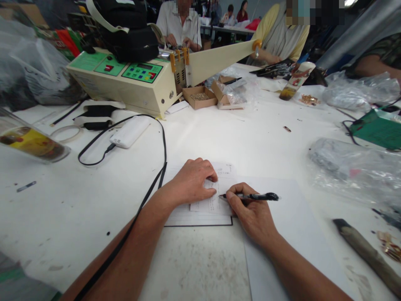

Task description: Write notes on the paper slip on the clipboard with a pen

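Observation:
My right hand (253,213) grips a black pen (261,196), its tip touching or just over a small sheet of handwritten paper (214,205). Across from it, my left hand (196,179) rests on that paper with fingers curved and the thumb spread away from them. Beneath the small sheet lies a larger ruled sheet (200,219) with a dark line at its lower edge. A blank white sheet (288,205) extends under my right hand and forearm. A black cord (164,142) loops down along my left forearm.
A cream machine (140,90) with green panels stands at the back left, a black bag (128,33) on top. Nearby are a white power bank (131,131), a glass (34,142) and a small cardboard box (200,98). Plastic bags (354,167) lie right. People sit across the table.

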Tool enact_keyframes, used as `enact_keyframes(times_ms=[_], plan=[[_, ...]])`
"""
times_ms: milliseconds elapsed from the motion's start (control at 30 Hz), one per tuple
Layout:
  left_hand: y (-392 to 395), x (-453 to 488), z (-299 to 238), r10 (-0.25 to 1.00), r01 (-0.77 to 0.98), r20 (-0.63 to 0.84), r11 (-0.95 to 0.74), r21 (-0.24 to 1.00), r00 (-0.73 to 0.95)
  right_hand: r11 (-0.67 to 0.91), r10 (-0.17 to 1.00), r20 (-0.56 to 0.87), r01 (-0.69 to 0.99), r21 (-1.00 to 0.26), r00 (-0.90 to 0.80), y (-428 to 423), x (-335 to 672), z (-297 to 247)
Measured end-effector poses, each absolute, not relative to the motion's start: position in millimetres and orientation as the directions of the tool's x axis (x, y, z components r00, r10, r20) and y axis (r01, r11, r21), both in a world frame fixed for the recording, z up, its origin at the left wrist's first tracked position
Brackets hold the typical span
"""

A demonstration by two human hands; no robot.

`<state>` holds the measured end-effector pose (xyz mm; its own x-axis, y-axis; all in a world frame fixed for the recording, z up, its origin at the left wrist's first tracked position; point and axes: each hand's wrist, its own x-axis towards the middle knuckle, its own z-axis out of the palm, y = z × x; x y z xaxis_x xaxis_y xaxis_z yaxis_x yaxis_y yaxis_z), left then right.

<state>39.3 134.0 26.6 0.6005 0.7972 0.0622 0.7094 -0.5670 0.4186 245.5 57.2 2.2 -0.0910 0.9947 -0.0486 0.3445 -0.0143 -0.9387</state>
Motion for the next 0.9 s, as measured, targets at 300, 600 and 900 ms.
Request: enact_keyframes(times_ms=[300,600,900], plan=[[133.6,39.0,26.6,0.798,0.709,0.060,-0.564,0.423,0.599,-0.022,0.994,-0.058,0.339,-0.941,-0.097,56.5,246.0,1.0],[133.6,38.5,25.6,0.796,0.706,0.068,-0.570,0.421,0.602,-0.021,0.994,-0.057,0.352,-0.936,-0.093,57.5,246.0,0.6],[133.6,39.4,25.0,0.800,0.706,0.071,-0.564,0.428,0.596,-0.011,0.995,-0.046,0.353,-0.936,-0.091,57.8,244.4,0.7]])
